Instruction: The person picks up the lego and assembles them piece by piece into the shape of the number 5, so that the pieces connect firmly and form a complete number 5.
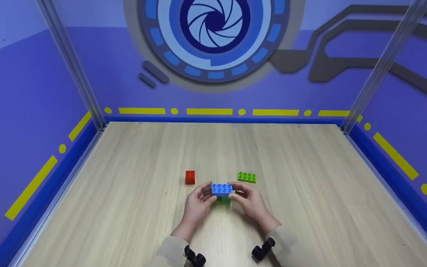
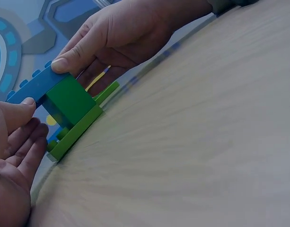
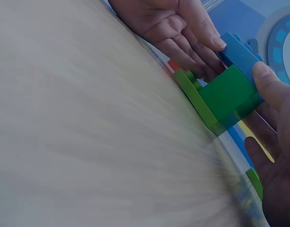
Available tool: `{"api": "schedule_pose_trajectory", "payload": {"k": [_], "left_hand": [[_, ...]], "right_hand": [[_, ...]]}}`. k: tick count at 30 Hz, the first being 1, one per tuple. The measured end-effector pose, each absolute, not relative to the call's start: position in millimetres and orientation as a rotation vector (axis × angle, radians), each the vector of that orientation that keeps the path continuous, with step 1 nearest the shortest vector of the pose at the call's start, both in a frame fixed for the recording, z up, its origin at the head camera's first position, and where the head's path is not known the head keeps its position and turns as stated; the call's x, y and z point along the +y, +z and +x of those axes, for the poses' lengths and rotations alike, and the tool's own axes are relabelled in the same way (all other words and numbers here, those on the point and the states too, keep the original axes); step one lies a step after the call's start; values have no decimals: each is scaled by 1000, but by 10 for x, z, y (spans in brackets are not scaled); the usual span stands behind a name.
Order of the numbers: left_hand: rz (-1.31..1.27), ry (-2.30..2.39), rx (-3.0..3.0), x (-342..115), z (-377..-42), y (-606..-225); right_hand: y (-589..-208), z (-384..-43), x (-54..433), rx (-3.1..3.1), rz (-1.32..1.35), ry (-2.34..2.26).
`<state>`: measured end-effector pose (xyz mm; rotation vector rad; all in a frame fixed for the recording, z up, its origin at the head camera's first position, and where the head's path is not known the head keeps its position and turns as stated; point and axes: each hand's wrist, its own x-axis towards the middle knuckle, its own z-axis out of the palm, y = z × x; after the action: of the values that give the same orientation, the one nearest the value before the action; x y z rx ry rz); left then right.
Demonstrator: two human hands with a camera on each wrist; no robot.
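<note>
A blue brick (image 1: pixel 221 189) with two rows of studs lies level between the two hands. My left hand (image 1: pixel 195 204) pinches its left end with thumb and fingers, while my right hand (image 1: pixel 251 202) grips the right end. Right under the blue brick is a dark green block (image 2: pixel 71 99), which stands on a light green flat brick (image 2: pixel 78 132). A pair of studs on that flat brick shows uncovered beside the block in the left wrist view. The blue brick overhangs the dark green block toward the left hand.
On the wooden table (image 1: pixel 132 167), a red brick (image 1: pixel 190 177) lies beyond the left hand. Another light green brick (image 1: pixel 247 177) with studs up lies beyond the right hand. Purple-blue panels (image 1: pixel 98 74) with yellow marks wall in the back and sides.
</note>
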<state>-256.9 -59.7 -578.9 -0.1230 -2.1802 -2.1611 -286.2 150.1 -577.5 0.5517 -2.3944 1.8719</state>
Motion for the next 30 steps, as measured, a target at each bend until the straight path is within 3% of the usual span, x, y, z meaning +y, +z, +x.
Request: {"api": "schedule_pose_trajectory", "payload": {"k": [13,30], "left_hand": [[-59,-2110,-2036,-619,-2554,-5744],[354,-1830,-1901,-850,-2668,-5762]], "right_hand": [[-5789,-2864,1491,-2376,535,1921],[-5789,-2864,1508,-2397,541,1898]]}}
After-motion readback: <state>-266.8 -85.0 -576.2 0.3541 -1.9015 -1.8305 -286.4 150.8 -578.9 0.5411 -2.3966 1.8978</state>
